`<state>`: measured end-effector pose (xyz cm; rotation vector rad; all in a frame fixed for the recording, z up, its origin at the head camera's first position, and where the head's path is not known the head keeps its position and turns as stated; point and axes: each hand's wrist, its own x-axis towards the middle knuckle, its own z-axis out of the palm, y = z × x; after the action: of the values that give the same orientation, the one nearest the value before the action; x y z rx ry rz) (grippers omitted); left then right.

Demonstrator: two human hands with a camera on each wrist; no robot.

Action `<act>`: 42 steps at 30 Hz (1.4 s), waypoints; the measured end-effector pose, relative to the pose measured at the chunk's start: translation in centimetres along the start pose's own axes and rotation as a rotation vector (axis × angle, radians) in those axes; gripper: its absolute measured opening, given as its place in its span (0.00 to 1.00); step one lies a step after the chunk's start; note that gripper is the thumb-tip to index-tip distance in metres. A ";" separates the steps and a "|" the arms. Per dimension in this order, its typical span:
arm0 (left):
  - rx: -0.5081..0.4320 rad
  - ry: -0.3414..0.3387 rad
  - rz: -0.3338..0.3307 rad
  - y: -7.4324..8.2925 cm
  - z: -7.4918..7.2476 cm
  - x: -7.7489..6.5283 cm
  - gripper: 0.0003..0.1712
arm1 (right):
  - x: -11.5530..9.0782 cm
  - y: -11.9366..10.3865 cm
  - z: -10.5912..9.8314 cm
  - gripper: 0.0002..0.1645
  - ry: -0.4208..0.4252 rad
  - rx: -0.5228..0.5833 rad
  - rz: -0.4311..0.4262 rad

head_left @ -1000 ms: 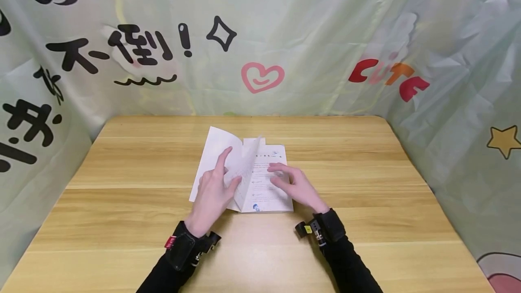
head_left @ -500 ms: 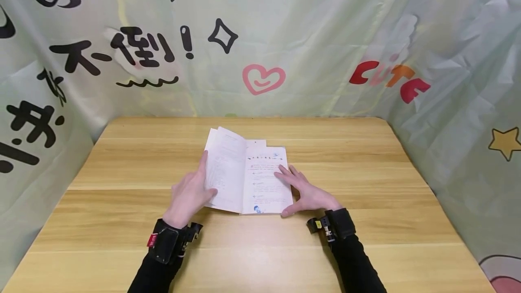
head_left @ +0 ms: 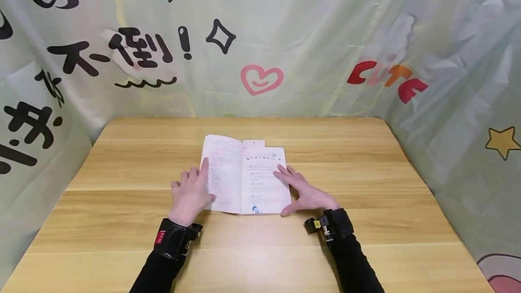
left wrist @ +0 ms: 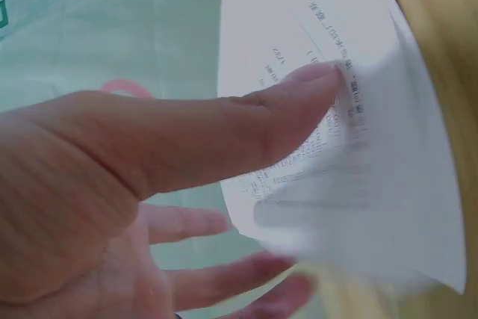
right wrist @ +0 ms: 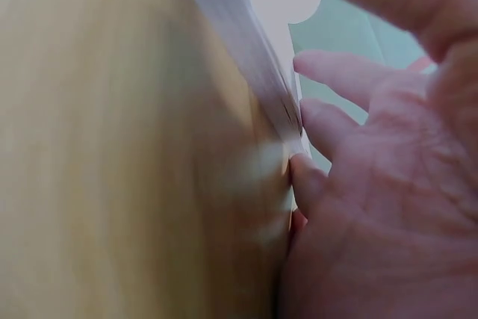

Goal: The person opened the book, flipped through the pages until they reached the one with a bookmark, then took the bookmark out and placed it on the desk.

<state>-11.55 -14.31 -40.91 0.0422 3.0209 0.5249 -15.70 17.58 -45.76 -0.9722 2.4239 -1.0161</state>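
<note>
An open book [head_left: 260, 184] with white printed pages lies on the table in the head view. My left hand [head_left: 190, 196] rests at its left edge, index finger and thumb stretched over the left page [head_left: 225, 171]. Seen from the left wrist, the thumb [left wrist: 299, 110] lies across the printed page [left wrist: 396, 162], which curves, and the other fingers spread beyond the page's near edge. My right hand [head_left: 307, 191] spreads over the right edge, fingertips on the right page [head_left: 264, 189] and thumb at the lower corner. In the right wrist view, fingertips touch the book's page edges [right wrist: 239, 35].
A white piece of paper [head_left: 254, 143] sticks out above the book's top edge. The wooden table [head_left: 122, 162] meets a printed cloth backdrop [head_left: 317, 35] at its back and sides. Each wrist carries a black strap with a small camera.
The left hand has moved left and down with a turned page, which now lies flatter on the left side. The right hand has moved from above the right page to its right edge.
</note>
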 end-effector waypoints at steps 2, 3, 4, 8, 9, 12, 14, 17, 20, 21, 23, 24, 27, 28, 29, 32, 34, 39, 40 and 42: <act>0.012 0.027 0.059 -0.1 0.3 0.1 0.60 | 0.0 0.1 0.0 0.64 0.006 -0.011 0.001; 0.010 0.037 0.108 -0.1 0.5 0.1 0.58 | -0.1 0.1 0.0 0.64 0.009 -0.017 -0.001; 0.007 0.030 0.158 0.0 0.7 0.2 0.57 | -0.1 0.1 0.0 0.64 0.012 -0.023 -0.005; -0.030 -0.062 0.382 0.7 1.4 0.3 0.53 | 0.0 0.2 0.0 0.64 0.023 -0.034 -0.016; -0.032 -0.083 0.426 0.9 1.7 0.4 0.51 | 0.0 0.1 0.0 0.64 0.026 -0.034 -0.017; -0.013 -0.118 0.484 1.8 2.6 0.3 0.43 | 0.0 0.0 0.0 0.64 0.029 -0.038 -0.009; 0.010 -0.097 0.485 2.3 3.0 0.2 0.36 | 0.0 -0.1 0.0 0.65 0.031 -0.041 0.003; 0.018 -0.059 0.455 3.0 3.6 0.1 0.28 | 0.0 -0.2 0.0 0.66 0.038 -0.042 0.024; 0.031 -0.047 0.421 3.6 3.9 -0.1 0.34 | 0.0 -0.4 0.1 0.67 0.045 -0.042 0.052; 0.033 -0.049 0.414 3.7 4.0 -0.2 0.39 | 0.0 -0.4 0.1 0.67 0.047 -0.042 0.062; 0.051 -0.051 0.407 4.0 4.1 -0.5 0.46 | 0.0 -0.4 0.1 0.68 0.049 -0.042 0.084; 0.060 -0.048 0.408 4.1 4.2 -0.5 0.49 | 0.0 -0.4 0.2 0.68 0.050 -0.044 0.091; 0.087 -0.023 0.422 4.4 4.4 -0.7 0.52 | 0.1 -0.4 0.2 0.68 0.050 -0.045 0.102; 0.096 -0.014 0.424 4.4 4.4 -0.7 0.52 | 0.1 -0.4 0.2 0.68 0.050 -0.045 0.104; 0.098 -0.005 0.425 4.4 4.4 -0.7 0.52 | 0.1 -0.4 0.2 0.68 0.050 -0.044 0.105; 0.095 0.012 0.429 4.5 4.4 -0.6 0.50 | 0.1 -0.4 0.3 0.69 0.050 -0.036 0.115; 0.088 0.010 0.429 4.5 4.5 -0.5 0.49 | 0.1 -0.5 0.2 0.69 0.051 -0.028 0.124; 0.056 -0.004 0.423 4.5 4.2 -0.5 0.46 | 0.1 -0.7 0.2 0.69 0.056 -0.006 0.142; 0.044 -0.008 0.420 4.5 4.2 -0.5 0.46 | 0.2 -0.7 0.3 0.70 0.059 -0.004 0.144; 0.026 -0.015 0.414 4.5 4.1 -0.5 0.44 | 0.2 -0.7 0.3 0.71 0.062 -0.001 0.148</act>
<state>-10.65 -8.70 -43.20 0.6796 3.0071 0.5075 -15.32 16.93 -45.49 -0.7584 2.5049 -1.0063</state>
